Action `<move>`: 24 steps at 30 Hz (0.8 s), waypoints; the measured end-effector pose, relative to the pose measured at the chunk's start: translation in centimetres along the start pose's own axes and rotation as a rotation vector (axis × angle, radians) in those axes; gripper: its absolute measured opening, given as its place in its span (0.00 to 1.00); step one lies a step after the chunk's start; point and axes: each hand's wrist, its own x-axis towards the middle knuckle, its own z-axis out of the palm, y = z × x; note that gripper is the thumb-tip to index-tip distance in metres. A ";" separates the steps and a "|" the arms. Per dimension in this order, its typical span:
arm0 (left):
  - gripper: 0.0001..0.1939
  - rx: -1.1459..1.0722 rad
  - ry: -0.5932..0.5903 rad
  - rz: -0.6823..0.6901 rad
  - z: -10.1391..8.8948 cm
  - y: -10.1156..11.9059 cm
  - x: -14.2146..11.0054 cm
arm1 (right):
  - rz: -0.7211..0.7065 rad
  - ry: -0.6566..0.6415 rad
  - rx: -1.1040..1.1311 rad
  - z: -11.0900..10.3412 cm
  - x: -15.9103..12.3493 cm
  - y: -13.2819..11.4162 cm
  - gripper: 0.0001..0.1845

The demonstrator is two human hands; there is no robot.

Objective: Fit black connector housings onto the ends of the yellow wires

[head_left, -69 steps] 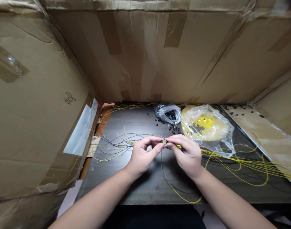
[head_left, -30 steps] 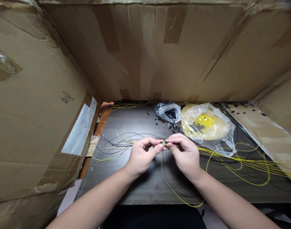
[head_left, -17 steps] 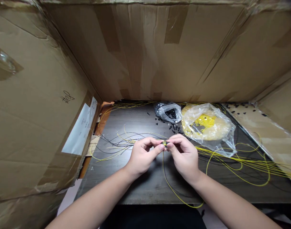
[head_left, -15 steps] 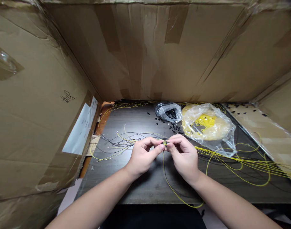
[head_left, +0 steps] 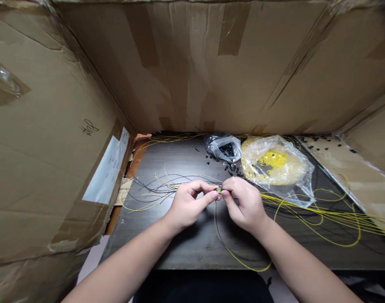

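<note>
Between my fingertips is a small black-and-yellow connector point(head_left: 219, 190), partly covered by the fingers. My left hand point(head_left: 192, 204) pinches its left side with thumb and forefinger. Closed at its right side, my right hand point(head_left: 244, 204) pinches the connector's end or a wire there; the fingers hide which. A thin yellow-and-black wire point(head_left: 225, 246) hangs below the connector and loops past the table's front edge. Loose black and yellow wire ends point(head_left: 154, 189) fan out left of my hands. A bundle of yellow wires point(head_left: 325, 214) runs off to the right.
An open plastic bag of small black parts point(head_left: 227, 149) lies behind my hands, with several spilled black pieces point(head_left: 232, 169) in front. To its right sits a larger clear bag of yellow parts point(head_left: 272, 160). Cardboard walls point(head_left: 192, 71) enclose the dark table point(head_left: 179, 252) at the back and sides.
My right hand has turned slightly, its fingers curling closer together beside the connector. My left hand stays almost where it was, and the hanging wire loop has shifted a little.
</note>
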 end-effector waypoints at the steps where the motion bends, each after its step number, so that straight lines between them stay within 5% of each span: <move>1: 0.08 0.002 -0.007 0.001 -0.1 -0.1 0.0 | -0.009 -0.043 -0.056 -0.2 0.0 0.0 0.05; 13: 0.05 0.272 0.037 0.148 -0.2 -0.1 -0.1 | 0.199 -0.115 0.092 0.1 -0.2 -0.3 0.12; 24: 0.13 -0.173 0.092 -0.134 0.7 -0.3 0.2 | 0.232 0.114 0.132 -0.1 0.2 -0.4 0.09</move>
